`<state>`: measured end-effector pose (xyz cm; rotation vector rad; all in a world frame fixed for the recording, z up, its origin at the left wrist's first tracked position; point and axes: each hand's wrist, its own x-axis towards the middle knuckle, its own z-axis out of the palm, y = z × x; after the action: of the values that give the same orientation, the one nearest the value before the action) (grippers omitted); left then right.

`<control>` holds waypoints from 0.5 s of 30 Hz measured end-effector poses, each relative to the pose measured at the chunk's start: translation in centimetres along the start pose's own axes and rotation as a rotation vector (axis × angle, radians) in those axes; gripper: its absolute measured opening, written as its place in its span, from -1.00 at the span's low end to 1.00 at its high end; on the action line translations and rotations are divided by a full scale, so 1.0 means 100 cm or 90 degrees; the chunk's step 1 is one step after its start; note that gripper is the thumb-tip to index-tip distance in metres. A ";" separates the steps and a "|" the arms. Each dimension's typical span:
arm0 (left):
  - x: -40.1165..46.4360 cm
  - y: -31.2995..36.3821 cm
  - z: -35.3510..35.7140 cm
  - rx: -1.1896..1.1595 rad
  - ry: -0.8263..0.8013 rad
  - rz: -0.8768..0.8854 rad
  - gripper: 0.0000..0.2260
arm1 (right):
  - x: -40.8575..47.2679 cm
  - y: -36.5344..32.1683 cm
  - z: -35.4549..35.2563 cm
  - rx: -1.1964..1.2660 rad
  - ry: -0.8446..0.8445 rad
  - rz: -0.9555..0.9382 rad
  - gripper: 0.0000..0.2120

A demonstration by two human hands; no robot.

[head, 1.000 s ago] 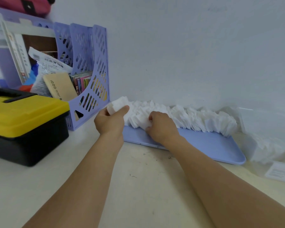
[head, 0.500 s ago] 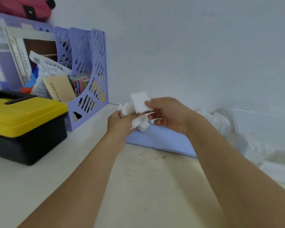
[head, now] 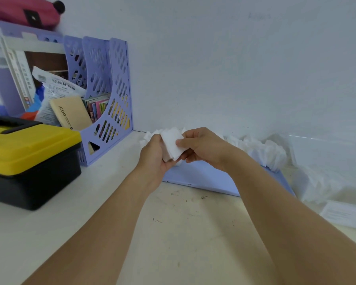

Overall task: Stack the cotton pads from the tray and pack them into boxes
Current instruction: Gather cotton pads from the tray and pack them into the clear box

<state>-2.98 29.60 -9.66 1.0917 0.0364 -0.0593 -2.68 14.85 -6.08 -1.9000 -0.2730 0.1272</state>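
While both hands (head: 179, 149) pinch pad stack (head: 172, 144) | faces upright, toward cam | over tray (head: 203, 177)

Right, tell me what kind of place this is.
Probably a home or office desk against a white wall: a lilac perforated plastic file rack stuffed with papers and booklets, a yellow-lidded black plastic toolbox, and a scuffed white desktop.

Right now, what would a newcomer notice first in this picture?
Both hands meet mid-frame: the left hand and right hand pinch a small stack of cotton pads above the lilac tray. At far left sits a yellow-lidded toolbox, beside a lilac file rack.
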 end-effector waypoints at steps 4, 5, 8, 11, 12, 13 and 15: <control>-0.001 0.002 0.001 -0.026 -0.003 -0.025 -0.59 | 0.000 0.002 -0.001 -0.012 0.004 -0.001 -0.86; -0.001 0.002 0.000 -0.031 0.000 -0.028 -0.59 | 0.000 0.002 -0.002 -0.023 0.004 0.001 -0.85; -0.001 0.001 0.000 -0.019 0.008 -0.030 -0.62 | 0.001 0.004 -0.008 -0.075 -0.004 0.002 -0.82; -0.002 0.001 0.001 -0.014 0.008 -0.040 -0.63 | -0.002 0.004 -0.014 -0.130 -0.011 -0.018 -0.90; -0.002 0.000 0.002 -0.014 0.005 -0.041 -0.64 | -0.002 0.003 -0.015 -0.149 -0.010 -0.028 -0.94; -0.003 0.000 0.002 -0.014 0.003 -0.040 -0.65 | -0.002 0.003 -0.015 -0.169 -0.006 -0.037 -0.98; -0.003 -0.001 0.003 -0.011 -0.001 -0.035 -0.72 | -0.001 0.004 -0.012 -0.230 0.031 -0.071 -0.90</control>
<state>-3.29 29.31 -9.62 1.0733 0.0653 -0.1099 -2.49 13.57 -6.00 -2.2359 -0.3885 -0.0479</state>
